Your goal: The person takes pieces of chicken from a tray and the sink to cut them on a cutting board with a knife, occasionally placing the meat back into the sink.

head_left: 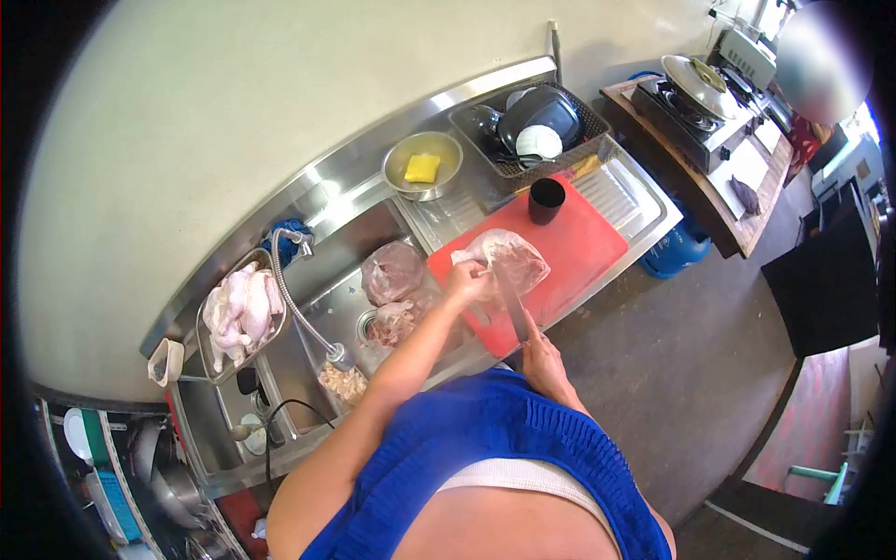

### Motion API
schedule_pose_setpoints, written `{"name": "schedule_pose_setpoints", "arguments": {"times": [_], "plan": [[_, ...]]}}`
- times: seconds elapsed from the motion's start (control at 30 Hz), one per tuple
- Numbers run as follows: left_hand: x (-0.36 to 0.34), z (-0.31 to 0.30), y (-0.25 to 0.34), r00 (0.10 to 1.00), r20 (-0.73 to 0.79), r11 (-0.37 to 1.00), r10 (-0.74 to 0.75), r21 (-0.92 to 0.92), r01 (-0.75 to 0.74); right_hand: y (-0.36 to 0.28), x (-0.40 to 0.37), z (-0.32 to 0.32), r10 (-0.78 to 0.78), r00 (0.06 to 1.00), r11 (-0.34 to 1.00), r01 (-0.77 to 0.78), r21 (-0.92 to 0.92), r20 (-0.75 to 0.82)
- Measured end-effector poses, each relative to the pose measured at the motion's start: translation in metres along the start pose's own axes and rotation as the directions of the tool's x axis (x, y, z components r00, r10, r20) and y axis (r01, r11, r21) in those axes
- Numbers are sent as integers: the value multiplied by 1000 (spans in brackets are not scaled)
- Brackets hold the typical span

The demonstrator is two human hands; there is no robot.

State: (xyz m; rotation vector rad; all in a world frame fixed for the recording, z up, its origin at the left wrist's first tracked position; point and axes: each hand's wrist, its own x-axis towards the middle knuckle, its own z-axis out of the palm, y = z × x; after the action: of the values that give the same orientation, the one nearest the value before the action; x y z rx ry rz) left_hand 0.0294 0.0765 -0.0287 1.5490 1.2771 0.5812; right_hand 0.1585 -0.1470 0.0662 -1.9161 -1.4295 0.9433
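Note:
A red cutting board (588,238) lies across the right side of the metal sink counter. On it rests a bag of raw meat (525,257), pink under what looks like clear plastic. My left hand (467,283) pinches the bag's near left end. In my right hand (544,362) is a knife (511,303), gripped by the handle, its blade pointing away from me and its tip at the bag's near edge. Whether the blade has cut in cannot be made out. A black cup (546,201) stands on the board just beyond the bag.
The sink basin holds another bag of meat (392,272) and loose raw meat (392,324). A flexible faucet (303,313) arches over it. Whole raw chickens (245,313) fill a tray at left. Behind are a steel bowl (423,187) with a yellow sponge and a dish rack (485,168).

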Motion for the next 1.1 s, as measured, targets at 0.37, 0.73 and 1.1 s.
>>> {"name": "schedule_pose_setpoints", "arguments": {"times": [0.37, 0.73, 1.1], "plan": [[-3, 9, -10, 990, -84, 993, 116, -20, -118, -21, -15, 4, 127, 990, 982, -118, -146, 55], [-10, 1, 1, 987, -76, 989, 141, 46, -138, -27, -17, 2, 125, 990, 985, -116, -130, 66], [-7, -5, -4, 987, -69, 989, 147, 5, -147, -45, -45, -24, 133, 983, 987, -120, -103, 124]]}}
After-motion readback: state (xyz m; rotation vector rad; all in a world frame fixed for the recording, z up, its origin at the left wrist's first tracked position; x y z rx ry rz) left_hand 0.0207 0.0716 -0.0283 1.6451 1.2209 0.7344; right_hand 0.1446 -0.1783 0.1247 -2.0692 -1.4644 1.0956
